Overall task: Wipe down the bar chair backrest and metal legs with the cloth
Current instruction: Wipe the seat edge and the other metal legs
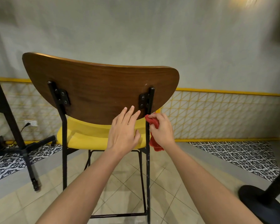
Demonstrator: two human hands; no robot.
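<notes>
The red cloth (pixel 153 126) is at the right rear leg (pixel 147 159) of the bar chair (pixel 87 136), just under the wooden backrest (pixel 100 88). It hangs down along the upright leg, so its long axis is vertical. The right hand (pixel 162 131) grips the cloth and presses it against the leg. The left hand (pixel 124 133) lies with straight fingers on the lower backrest. The backrest faces the camera, and the yellow seat points away to the grey wall (pixel 136 29). The chair stands on a beige tiled floor (pixel 120 183).

Likely café: bar chair (pixel 100 94), pedestal table base (pixel 262 206), patterned floor tiles (pixel 233 156).
</notes>
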